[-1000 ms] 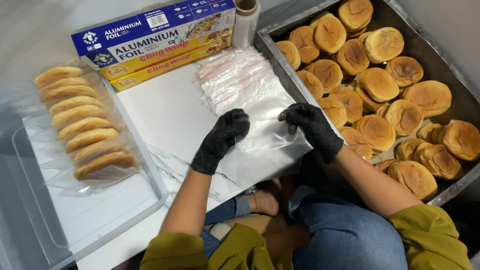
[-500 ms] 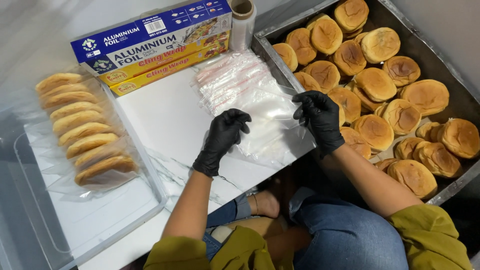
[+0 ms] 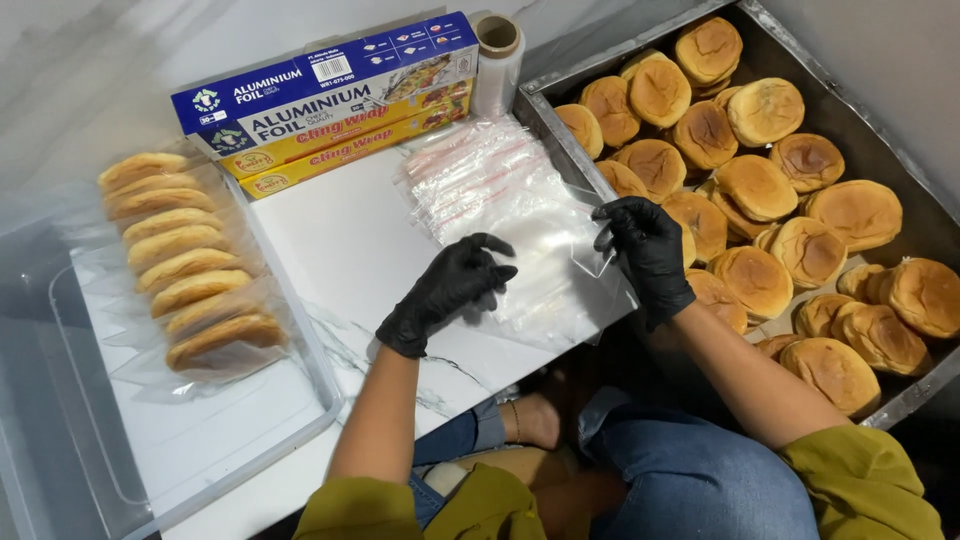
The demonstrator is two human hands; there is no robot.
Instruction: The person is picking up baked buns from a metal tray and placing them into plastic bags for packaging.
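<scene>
- Presently: both hands in black gloves, thin and matte, over a white marble-patterned worktop (image 3: pixel 340 250) with grey veining.
- Right hand (image 3: pixel 648 248): fingertips pinched on the top edge of a clear plastic bag (image 3: pixel 560 255); the grip is narrow and holds that edge lifted off the pile.
- Left hand (image 3: pixel 450 290): fingers curled and loosely spread, resting on or just above the same bag near its left side; cannot tell whether it grips anything.
- Bag: thin, glossy, see-through film; it sits on the stack of zip bags (image 3: pixel 480 180), each with a pink strip at the mouth, lying towards the worktop's right edge.
- Far edge of the worktop: long cardboard boxes (image 3: pixel 330 95), blue over yellow, stacked flat; a roll of clear film (image 3: pixel 497 60) on a cardboard core stands upright just beside them.
- Left: clear plastic tub (image 3: pixel 250 440), shallow, rounded corners; inside, a row of bagged buns (image 3: pixel 180 265) standing on edge, film-wrapped.
- Right, beyond the worktop's edge: metal tray (image 3: pixel 560 135), grey, straight walls, holding loose buns (image 3: pixel 760 190), round, golden-brown, smooth-topped, piled close and touching.
- Near edge: the person's knees in blue denim, olive sleeves.
</scene>
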